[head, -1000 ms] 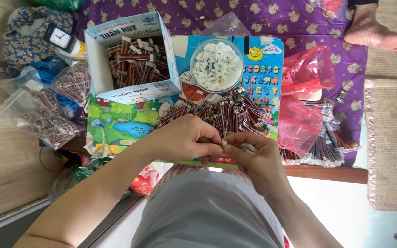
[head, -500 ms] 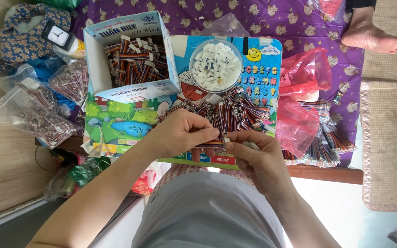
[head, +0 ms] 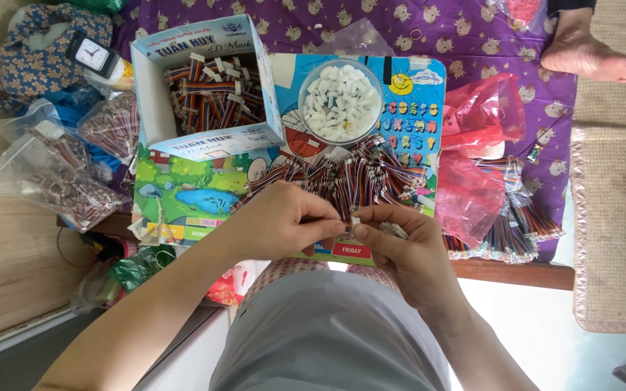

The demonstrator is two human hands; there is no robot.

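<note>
Your left hand (head: 284, 224) and right hand (head: 400, 242) pinch one white connector (head: 355, 221), steadying it beside the wire pile (head: 349, 177).

A purple patterned cloth (head: 371, 29) covers the floor at the top, with woven straw mats (head: 610, 217) to the right and at the far left. Daylight falls brightly on the pale floor (head: 545, 326) below a low wooden bench edge (head: 516, 274).

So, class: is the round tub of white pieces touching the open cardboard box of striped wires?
Apart. In the head view, a strip of the colourful board shows between the round tub and the cardboard box, so their sides do not meet.
</note>
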